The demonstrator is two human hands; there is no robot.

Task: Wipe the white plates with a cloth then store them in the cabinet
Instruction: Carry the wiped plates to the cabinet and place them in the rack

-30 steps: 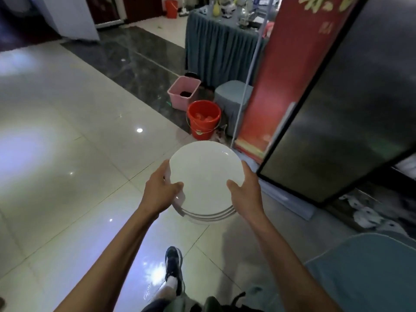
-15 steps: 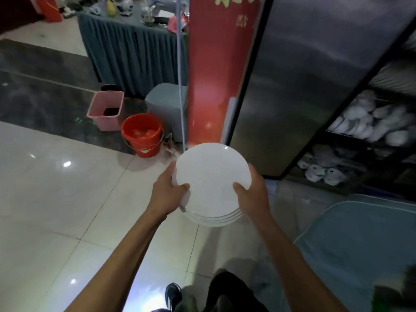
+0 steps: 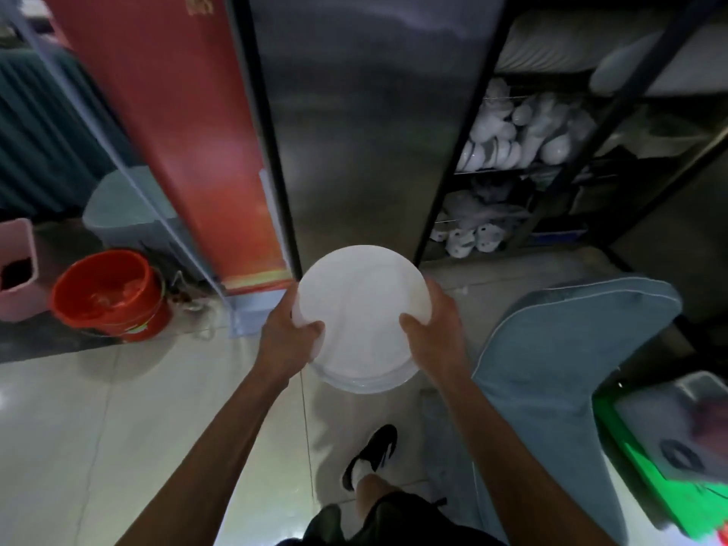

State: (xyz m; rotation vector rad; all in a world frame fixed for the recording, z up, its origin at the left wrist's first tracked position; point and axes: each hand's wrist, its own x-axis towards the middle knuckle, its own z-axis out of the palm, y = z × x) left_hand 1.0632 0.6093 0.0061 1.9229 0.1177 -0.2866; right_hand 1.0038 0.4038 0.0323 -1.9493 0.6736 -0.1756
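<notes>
Floor: a glossy pale tiled floor [image 3: 118, 407] is seen across the lower left; a darker band is seen at the far left behind the buckets.
Cabinet: a tall dark metal cabinet [image 3: 362, 124] is seen upright ahead, its brushed door panel facing the camera. To its right, open wire shelves [image 3: 524, 171] are loaded with white crockery.
Red panel: a tall red banner panel [image 3: 173, 124] is set against the cabinet's left edge.
Blue cover: a light blue fabric-covered surface [image 3: 559, 356] is seen at lower right, beside the right forearm.
Green crate: a bright green plastic crate [image 3: 662, 478] is seen at the right edge; its contents are blurred.
Orange bucket: a round orange plastic bucket [image 3: 110, 293] is placed on the floor at left, just beside a pink plastic bin [image 3: 17, 277].
Plates: a stack of round white plates [image 3: 360, 317] is held level above the floor, directly in front of the cabinet base.
Left hand: the left hand [image 3: 289, 340] is clamped on the stack's left rim, thumb laid on top.
Right hand: the right hand [image 3: 433, 336] is clamped on the right rim in the same manner.
Shoe: a black shoe [image 3: 372, 453] is seen on the floor below the plates.
</notes>
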